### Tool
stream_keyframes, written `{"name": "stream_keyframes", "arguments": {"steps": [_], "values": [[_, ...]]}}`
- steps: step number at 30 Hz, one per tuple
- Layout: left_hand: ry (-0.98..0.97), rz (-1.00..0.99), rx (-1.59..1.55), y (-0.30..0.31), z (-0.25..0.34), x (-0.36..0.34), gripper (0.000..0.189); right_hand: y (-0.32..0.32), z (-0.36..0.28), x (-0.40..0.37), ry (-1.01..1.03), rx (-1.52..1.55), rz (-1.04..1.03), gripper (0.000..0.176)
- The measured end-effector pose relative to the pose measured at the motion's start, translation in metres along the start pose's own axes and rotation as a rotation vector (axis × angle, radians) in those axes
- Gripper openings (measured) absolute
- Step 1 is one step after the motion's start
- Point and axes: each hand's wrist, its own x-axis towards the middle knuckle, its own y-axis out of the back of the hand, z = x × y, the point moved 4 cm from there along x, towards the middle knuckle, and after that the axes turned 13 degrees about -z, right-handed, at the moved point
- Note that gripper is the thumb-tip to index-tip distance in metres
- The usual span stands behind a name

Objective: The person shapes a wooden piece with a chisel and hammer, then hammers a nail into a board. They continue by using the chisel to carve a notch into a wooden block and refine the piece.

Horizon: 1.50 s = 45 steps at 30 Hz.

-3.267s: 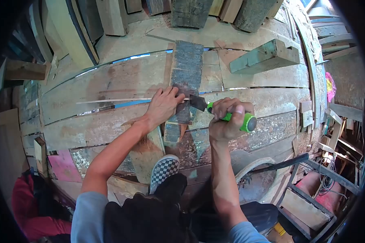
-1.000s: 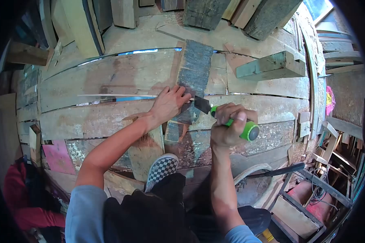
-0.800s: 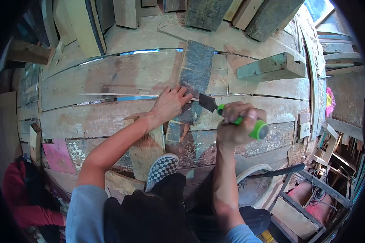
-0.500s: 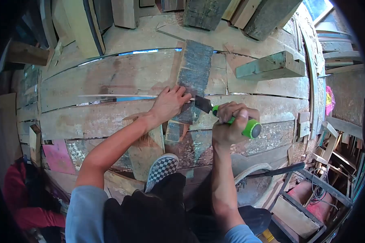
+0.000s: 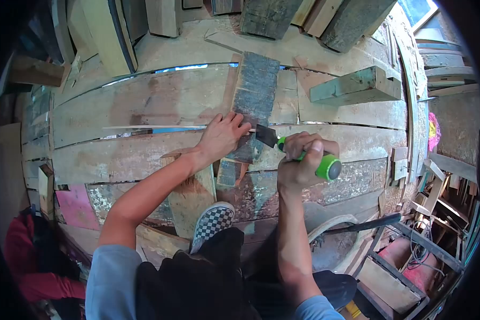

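Note:
My left hand (image 5: 225, 133) is closed on a thin wood strip (image 5: 160, 126), pressing it down on a dark, weathered board (image 5: 255, 85). The strip's right end sticks out just past my fingertips. My right hand (image 5: 304, 157) is wrapped round the green handle of a chisel (image 5: 266, 136) with a black end cap. Its broad dark blade points left, with the edge right at the strip's end, close to my left fingertips. Part of the handle is hidden under my right fingers.
A notched wood block (image 5: 352, 88) lies on the planked surface (image 5: 106, 109) to the right. Gaps run between the planks. Several timber pieces (image 5: 269, 18) stand along the far side. A checkered shoe (image 5: 213, 221) is below my left hand, and a metal frame (image 5: 426, 245) stands at lower right.
Very little differs. My right hand and the chisel have shifted slightly left; my left hand stays in place on the strip.

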Motion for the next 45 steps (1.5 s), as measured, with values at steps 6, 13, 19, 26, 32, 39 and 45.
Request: {"name": "stream_keyframes", "arguments": {"steps": [6, 13, 19, 26, 32, 39, 45], "values": [[-0.002, 0.041, 0.011, -0.001, 0.0, 0.0, 0.021, 0.01, -0.012, 0.009, 0.016, 0.121, 0.021, 0.021], [-0.001, 0.034, 0.027, 0.004, -0.001, 0.002, 0.02, 0.001, 0.0, -0.001, -0.022, 0.037, -0.03, 0.021], [0.019, 0.005, -0.033, 0.003, -0.006, 0.004, 0.019, 0.013, 0.002, -0.004, -0.009, 0.078, 0.013, 0.019], [0.0, -0.044, -0.049, 0.008, -0.009, 0.004, 0.026, 0.012, 0.006, -0.005, 0.014, 0.029, -0.007, 0.018], [-0.028, -0.014, -0.075, 0.017, -0.012, 0.007, 0.048, 0.008, 0.018, 0.0, 0.032, -0.01, -0.018, 0.018], [-0.015, 0.015, -0.122, 0.009, -0.019, 0.011, 0.056, 0.006, 0.022, 0.006, 0.021, -0.035, 0.006, 0.017], [-0.021, 0.005, -0.129, 0.009, -0.02, 0.011, 0.057, -0.002, 0.028, 0.01, -0.015, -0.001, 0.033, 0.016]]}}
